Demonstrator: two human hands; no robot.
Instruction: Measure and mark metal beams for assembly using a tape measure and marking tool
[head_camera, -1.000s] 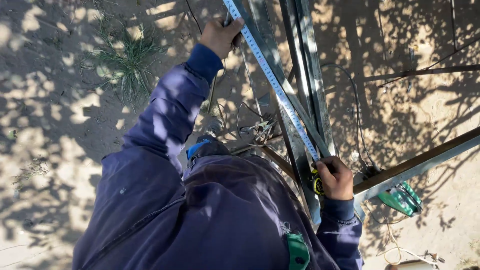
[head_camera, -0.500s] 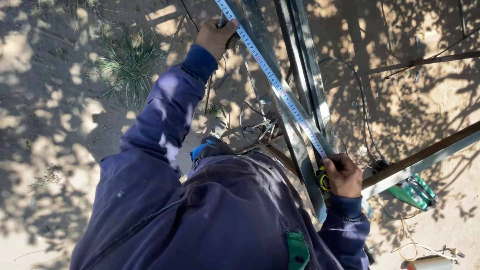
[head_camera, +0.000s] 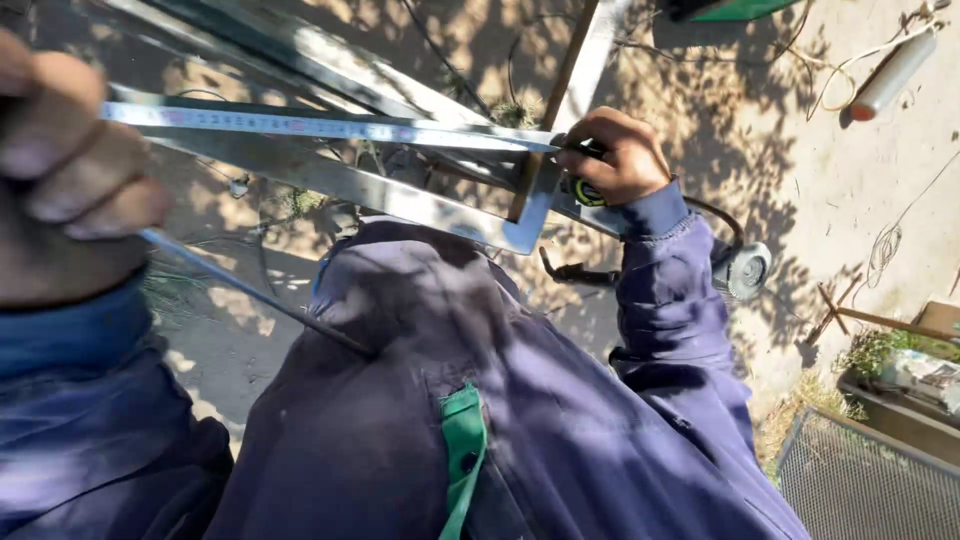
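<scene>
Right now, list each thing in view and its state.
Tape measure: pulled out, stretched between both hands.
Left hand: closed on the tape's end.
Right hand: gripping the tape's case.
Metal frame: lying under the tape.
Angle grinder: on the ground, untouched.

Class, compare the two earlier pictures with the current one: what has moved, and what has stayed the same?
The view has swung round: the tape measure now runs across the picture instead of slanting down it. The left hand now sits close at the left edge; the right hand sits right of centre. Unchanged: the left hand holds the tape's end, the right hand keeps its grip on the case, and the tape lies stretched along the metal bars.
</scene>
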